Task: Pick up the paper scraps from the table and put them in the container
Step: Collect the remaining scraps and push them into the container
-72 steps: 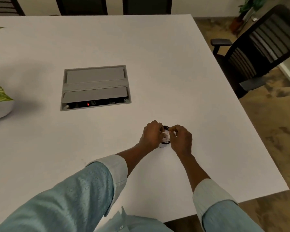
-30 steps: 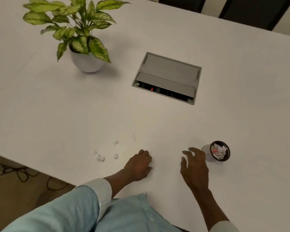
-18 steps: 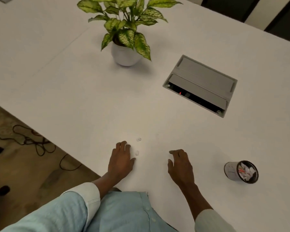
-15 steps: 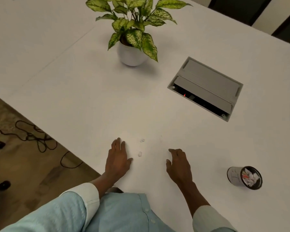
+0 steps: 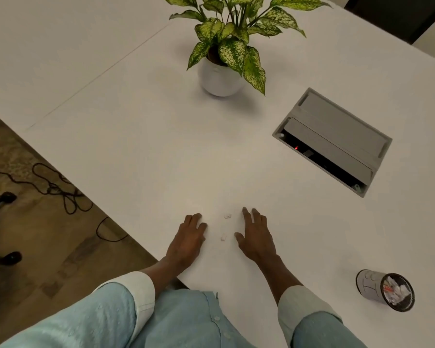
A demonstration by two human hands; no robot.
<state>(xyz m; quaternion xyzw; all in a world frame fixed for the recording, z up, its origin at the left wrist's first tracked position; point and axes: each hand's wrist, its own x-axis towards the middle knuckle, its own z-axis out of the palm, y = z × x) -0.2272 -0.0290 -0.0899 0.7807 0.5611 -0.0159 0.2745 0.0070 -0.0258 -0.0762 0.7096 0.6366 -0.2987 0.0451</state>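
Two small white paper scraps lie on the white table (image 5: pixel 141 151) between my hands: one scrap (image 5: pixel 227 216) farther out, the other scrap (image 5: pixel 223 237) nearer me. My left hand (image 5: pixel 187 241) rests flat on the table just left of them, fingers spread, holding nothing. My right hand (image 5: pixel 255 236) lies flat just right of them, thumb near the nearer scrap, also empty. The small round container (image 5: pixel 369 287), dark-rimmed and holding crumpled paper, stands at the lower right, well away from both hands.
A potted plant (image 5: pixel 222 76) in a white pot stands at the far middle. A grey cable box (image 5: pixel 337 136) is set into the table at the right. The table edge runs diagonally at the left, with cables (image 5: pixel 55 187) on the floor.
My right hand has slid left and forward, close to the two scraps. My left hand stays flat beside them. The view has shifted slightly.
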